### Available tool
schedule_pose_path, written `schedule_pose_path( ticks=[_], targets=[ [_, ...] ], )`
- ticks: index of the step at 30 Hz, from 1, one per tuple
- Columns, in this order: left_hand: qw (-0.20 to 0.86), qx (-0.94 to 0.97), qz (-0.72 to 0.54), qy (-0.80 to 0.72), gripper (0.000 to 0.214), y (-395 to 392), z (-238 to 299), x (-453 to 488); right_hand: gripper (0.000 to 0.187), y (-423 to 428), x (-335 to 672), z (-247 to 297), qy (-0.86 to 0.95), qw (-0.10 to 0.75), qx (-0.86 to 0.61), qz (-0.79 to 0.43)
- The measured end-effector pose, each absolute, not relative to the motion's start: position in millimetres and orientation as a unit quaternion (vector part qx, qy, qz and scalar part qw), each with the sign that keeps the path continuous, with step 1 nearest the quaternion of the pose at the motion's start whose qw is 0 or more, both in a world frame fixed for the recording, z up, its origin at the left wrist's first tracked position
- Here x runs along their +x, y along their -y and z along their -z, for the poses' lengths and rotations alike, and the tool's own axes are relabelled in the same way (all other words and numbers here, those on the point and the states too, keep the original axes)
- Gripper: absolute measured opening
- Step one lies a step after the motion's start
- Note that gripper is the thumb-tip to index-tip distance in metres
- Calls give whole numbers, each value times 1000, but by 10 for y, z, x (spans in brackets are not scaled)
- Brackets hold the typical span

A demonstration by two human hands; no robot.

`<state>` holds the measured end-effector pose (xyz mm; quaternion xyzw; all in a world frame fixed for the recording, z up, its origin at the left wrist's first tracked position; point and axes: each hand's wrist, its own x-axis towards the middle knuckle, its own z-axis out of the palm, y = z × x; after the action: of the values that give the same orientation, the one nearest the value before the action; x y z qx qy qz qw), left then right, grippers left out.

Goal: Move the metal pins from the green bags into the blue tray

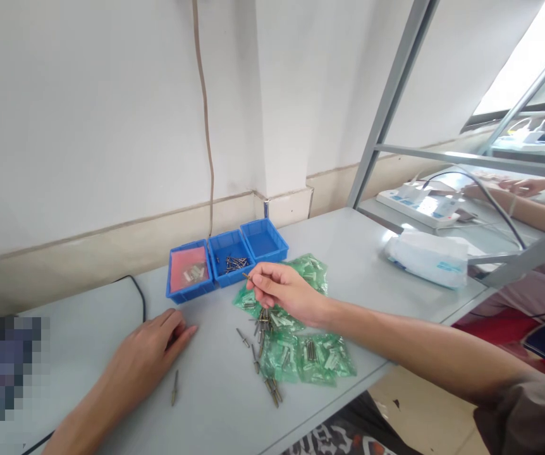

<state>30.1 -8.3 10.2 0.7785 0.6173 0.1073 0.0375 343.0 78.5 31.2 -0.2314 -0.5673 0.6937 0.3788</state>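
My right hand (279, 287) pinches a small metal blind rivet (247, 276) between thumb and fingers, just in front of the middle blue bin (219, 259). Several loose rivets (237, 263) lie in that bin. Under and around this hand are green plastic bags (279, 358) of small metal parts, with more loose rivets (272, 390) scattered beside them. Resting on the grey table (215, 411), my left hand (156, 338) is loosely bent with the thumb apart, and nothing shows in it. A single rivet (174, 388) lies near its wrist.
The left blue bin (191, 292) holds a pink sheet (182, 265) and a clear bag of parts. The right blue bin (263, 239) stands beside the middle one. A white soft pack (427, 259) lies by the metal frame (391, 82). Another person's arms (528, 205) show beyond.
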Motion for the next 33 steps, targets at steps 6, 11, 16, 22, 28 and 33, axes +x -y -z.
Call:
schedule_pose_path(
  ticks=[6, 11, 16, 22, 28, 33],
  targets=[
    [41, 779, -101, -618, 38, 89, -93, 283, 39, -813, 3431, -294, 523, 385, -227, -726],
    [39, 779, -92, -619, 39, 94, -91, 286, 33, -801, 3422, -296, 597, 394, -244, -654],
    [42, 777, -80, -623, 40, 96, -95, 293, 21, -711, 3447, -343, 717, 394, -295, -494],
    [37, 774, -90, -625, 40, 89, -94, 294, 8, -629, 3477, -384, 812, 381, -275, -347],
    [44, 772, -79, -630, 40, 82, -93, 300, 4, -660, 3468, -373, 804, 382, -291, -352],
    [44, 775, -69, -626, 41, 84, -90, 290, 14, -693, 3480, -363, 804, 411, -289, -319]
  ],
)
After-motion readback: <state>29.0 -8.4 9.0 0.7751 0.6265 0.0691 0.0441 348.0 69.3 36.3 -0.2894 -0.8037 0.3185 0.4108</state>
